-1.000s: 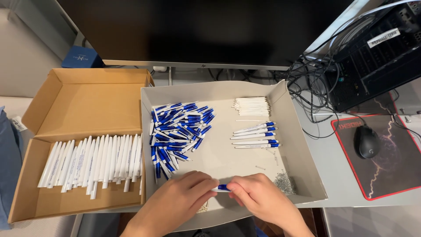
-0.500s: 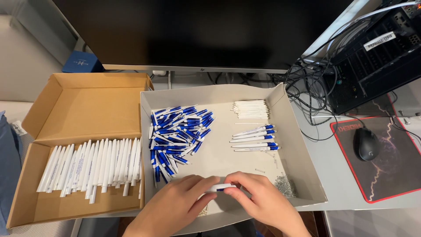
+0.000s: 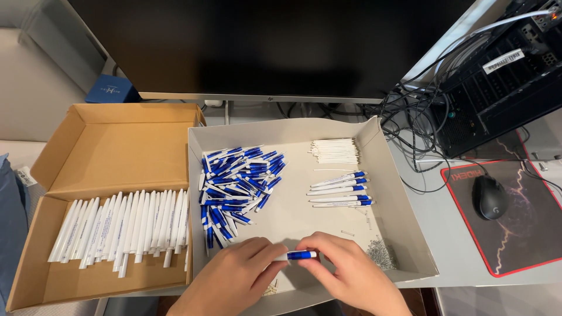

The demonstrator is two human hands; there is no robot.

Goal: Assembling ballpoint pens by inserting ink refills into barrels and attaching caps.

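Head view: I'm holding one blue-and-white pen [image 3: 297, 255] between both hands, low over the near edge of the grey tray [image 3: 404, 225]. My left hand [image 3: 234, 274] is pinching the white barrel end with fingers curled closed around it; my right hand [image 3: 345, 270] is gripping the blue end the same way, fingertips shut on it. I'm guessing the two halves are being pressed or twisted together, but the joint is hidden under my fingers, so I'm not sure how far seated it is.

Inside the tray: a big loose pile of blue pen parts [image 3: 237, 190] is lying left of centre, a neat bundle of thin white refills [image 3: 335, 151] is sitting at the far right, and a short row of finished pens [image 3: 341, 188] is lying just in front of that bundle. A small heap of metal springs [image 3: 381, 253] is resting near my right hand.

Left of the tray, the open cardboard box [image 3: 126, 140] is holding a long row of white barrels [image 3: 123, 228].

Progress, judging by counts: only a handful of pens are lying done, one is in my hands, and the blue pile and the row of white barrels look mostly untouched, so the bulk is left. Everything is sitting on the table [image 3: 462, 292].
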